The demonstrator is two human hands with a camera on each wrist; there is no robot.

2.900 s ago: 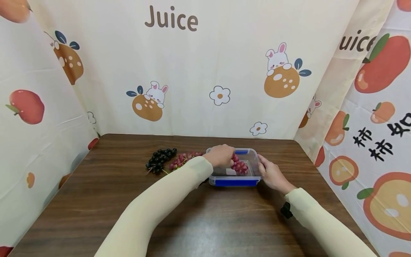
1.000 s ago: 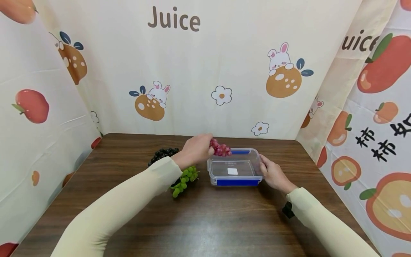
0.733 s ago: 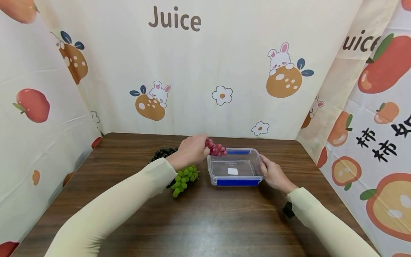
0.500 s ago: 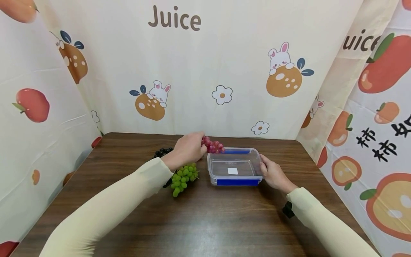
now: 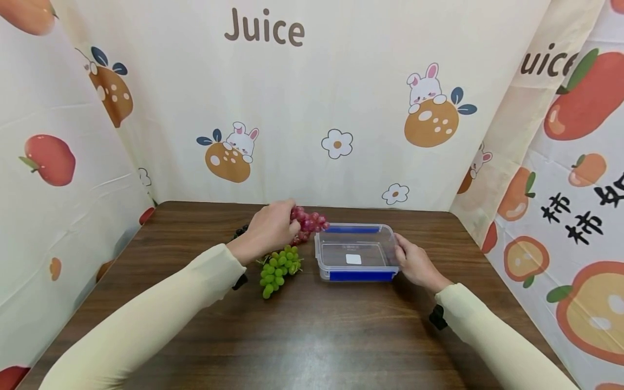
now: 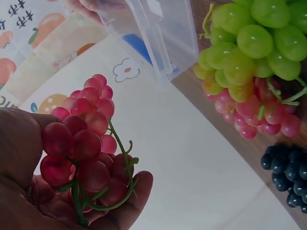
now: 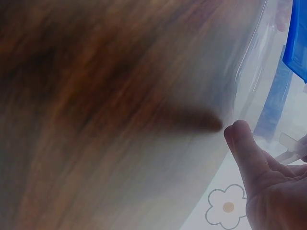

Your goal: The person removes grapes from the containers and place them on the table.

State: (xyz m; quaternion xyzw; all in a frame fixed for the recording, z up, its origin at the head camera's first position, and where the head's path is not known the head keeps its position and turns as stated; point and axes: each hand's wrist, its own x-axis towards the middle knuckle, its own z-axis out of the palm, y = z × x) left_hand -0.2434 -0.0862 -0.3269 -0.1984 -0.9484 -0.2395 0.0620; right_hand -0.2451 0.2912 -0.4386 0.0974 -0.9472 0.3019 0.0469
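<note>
My left hand (image 5: pixel 269 228) holds a bunch of red grapes (image 5: pixel 311 221) in the air, just left of a clear food container with blue clips (image 5: pixel 359 275). In the left wrist view the red bunch rests between thumb and curled fingers, its green stem showing. The right hand (image 5: pixel 415 263) grips the container's right wall; in the right wrist view its fingertips (image 7: pixel 240 129) lie against the clear side. Below the left hand, green grapes (image 5: pixel 280 271) lie on the table, beside a second bunch of red grapes (image 6: pixel 254 112). Black grapes (image 6: pixel 288 170) are mostly hidden behind the left hand in the head view.
The brown wooden table (image 5: pixel 312 336) reaches back to a cream curtain (image 5: pixel 287 97) printed with fruit and rabbits. More printed cloth hangs at both sides. A white label (image 5: pixel 353 259) shows at the container's bottom.
The left hand has lifted the red grapes from inside the container and carried them left, over the other bunches. Green grapes have come into sight. The right hand stays at the container.
</note>
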